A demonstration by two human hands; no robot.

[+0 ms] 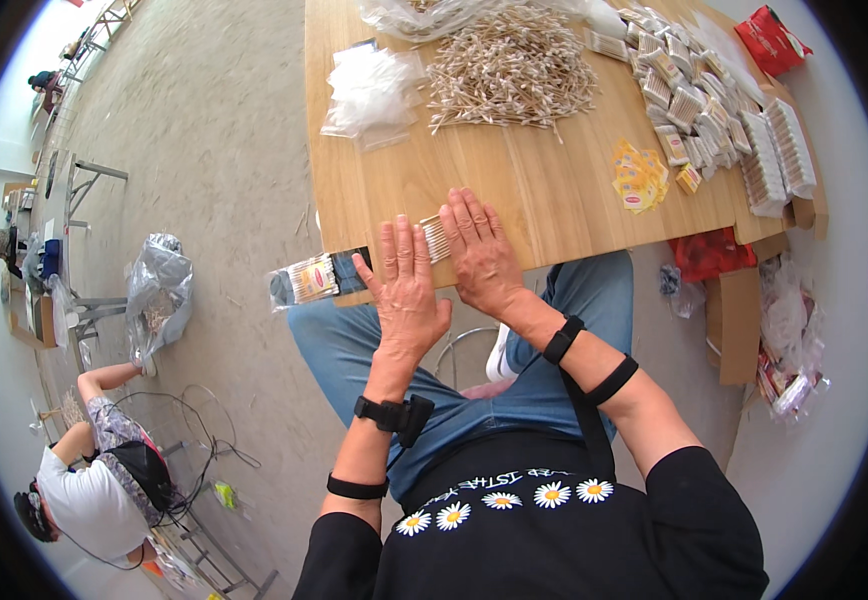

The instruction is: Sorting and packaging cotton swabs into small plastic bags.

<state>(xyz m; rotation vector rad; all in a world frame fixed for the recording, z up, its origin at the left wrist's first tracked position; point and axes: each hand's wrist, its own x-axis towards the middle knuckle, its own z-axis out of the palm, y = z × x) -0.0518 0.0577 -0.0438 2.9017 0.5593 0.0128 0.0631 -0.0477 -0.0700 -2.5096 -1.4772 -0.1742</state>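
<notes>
Left hand flat, we note, little finger splayed, other fingers straight, gripping nothing; right hand flat, fingers nearly together. Row of cotton swabs between them, mid-frame, on the counter. Swab packet at left edge. Farther out, we log loose pile, upper centre; yellow cards, upper right.

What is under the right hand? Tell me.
Wooden table shows beyond the right hand, and cotton swabs lie along its left side. Whatever is directly beneath it is covered.
</notes>
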